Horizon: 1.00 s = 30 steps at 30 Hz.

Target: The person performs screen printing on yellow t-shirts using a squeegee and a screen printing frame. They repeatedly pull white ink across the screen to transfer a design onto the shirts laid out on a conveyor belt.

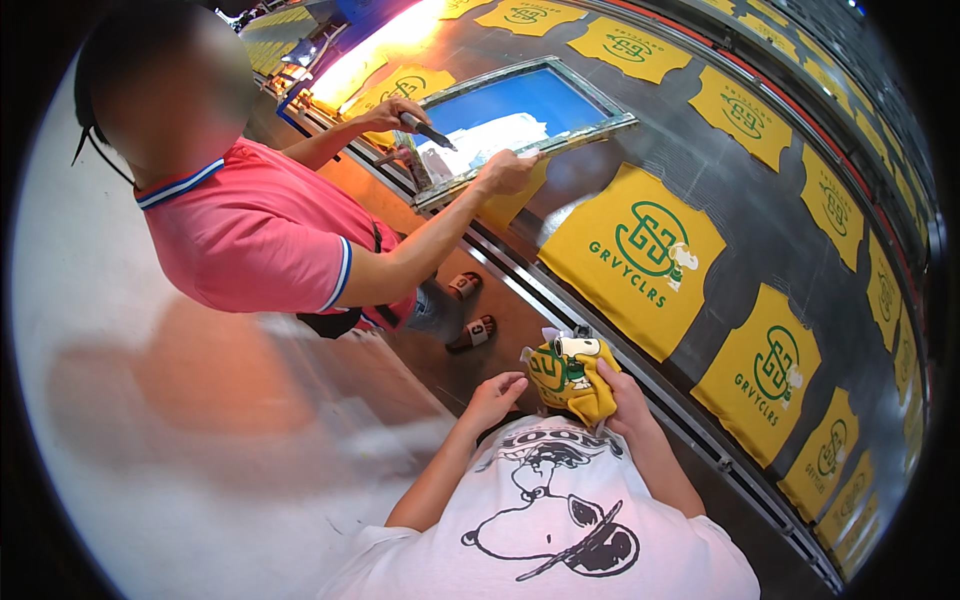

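Observation:
In front of my chest, a crumpled yellow cloth with green print and a white cartoon dog is bunched up. My right hand is closed round its right side. My left hand is close to the bundle's left side, fingers extended and loosely curled, with nothing visible in it. Whether its fingertips touch the cloth is hard to tell. Just beyond my hands, a yellow printed shirt panel lies flat on the long dark table.
At left a co-worker in a pink shirt holds a screen-printing frame with blue mesh and white ink, plus a dark-handled tool. Several yellow panels line the table. A metal rail edges it. A bright light glows far left.

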### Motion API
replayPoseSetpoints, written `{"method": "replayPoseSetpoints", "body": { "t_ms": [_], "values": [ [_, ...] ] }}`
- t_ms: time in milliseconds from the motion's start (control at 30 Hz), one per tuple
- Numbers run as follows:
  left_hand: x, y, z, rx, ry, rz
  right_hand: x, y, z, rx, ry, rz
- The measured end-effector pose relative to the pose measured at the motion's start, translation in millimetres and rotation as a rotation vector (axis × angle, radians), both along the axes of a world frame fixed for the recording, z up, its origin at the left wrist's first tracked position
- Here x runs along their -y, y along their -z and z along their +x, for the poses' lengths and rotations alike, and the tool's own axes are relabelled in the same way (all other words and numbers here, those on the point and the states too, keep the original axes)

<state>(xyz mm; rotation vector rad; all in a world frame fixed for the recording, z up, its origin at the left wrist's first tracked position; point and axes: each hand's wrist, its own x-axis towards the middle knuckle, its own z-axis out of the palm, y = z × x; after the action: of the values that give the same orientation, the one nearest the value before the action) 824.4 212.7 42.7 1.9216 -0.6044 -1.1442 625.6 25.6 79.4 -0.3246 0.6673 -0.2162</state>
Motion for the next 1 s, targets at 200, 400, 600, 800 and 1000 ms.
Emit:
{"method": "replayPoseSetpoints", "body": {
  "t_ms": [200,400,600,800,1000],
  "values": [
    [-9.8,-1.8,-1.9,0.02,-0.025,-0.023,1.2,-8.1,5.6,-0.021,-0.011,0.004],
    [-2.4,-23.9,10.7,-0.038,-0.036,0.045,5.9,-26.5,14.4,-0.045,-0.001,0.018],
    [6.1,-29.6,29.6,0.067,0.014,0.044,12.5,-37.6,19.9,-0.026,0.052,0.047],
    [31.1,-60.8,35.1,-0.082,-0.015,-0.017,25.9,-56.6,16.7,-0.051,0.004,-0.073],
    [59.2,-109.5,32.0,0.214,0.033,-0.319,28.1,-81.2,36.1,-0.115,-0.194,-0.305]
  ]
}}
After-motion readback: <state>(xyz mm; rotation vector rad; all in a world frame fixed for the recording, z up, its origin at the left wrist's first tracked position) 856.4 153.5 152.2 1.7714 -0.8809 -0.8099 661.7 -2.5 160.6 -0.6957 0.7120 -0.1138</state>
